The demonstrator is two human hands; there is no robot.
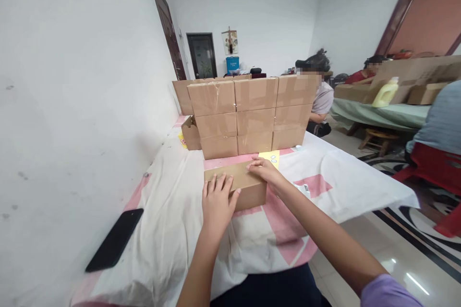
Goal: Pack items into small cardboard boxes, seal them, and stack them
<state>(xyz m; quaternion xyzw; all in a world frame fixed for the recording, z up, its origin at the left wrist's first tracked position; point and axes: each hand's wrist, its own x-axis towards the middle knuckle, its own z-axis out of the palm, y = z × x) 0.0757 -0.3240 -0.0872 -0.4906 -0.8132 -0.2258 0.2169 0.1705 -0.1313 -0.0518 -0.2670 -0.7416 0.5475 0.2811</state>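
Note:
A small brown cardboard box (pixel 249 196) lies in front of me on the cloth-covered table, its top closed. My left hand (pixel 218 203) rests on the box's left part, fingers spread over the top and the thumb near the front edge. At the right end of the top is my right hand (pixel 266 171), its fingers bent and drawn together; whatever lies between the fingertips is too small to make out. Just behind stands a stack of similar taped boxes (pixel 255 122), several high and wide.
To the left, by the wall, lies a black phone (pixel 114 239). A yellow sheet (pixel 270 157) and a small white packet (pixel 303 190) are near the box. Beyond the stack sits a person (pixel 321 98). Another table at right holds cardboard and a yellow bottle (pixel 386 93). A red chair (pixel 434 167) stands nearby.

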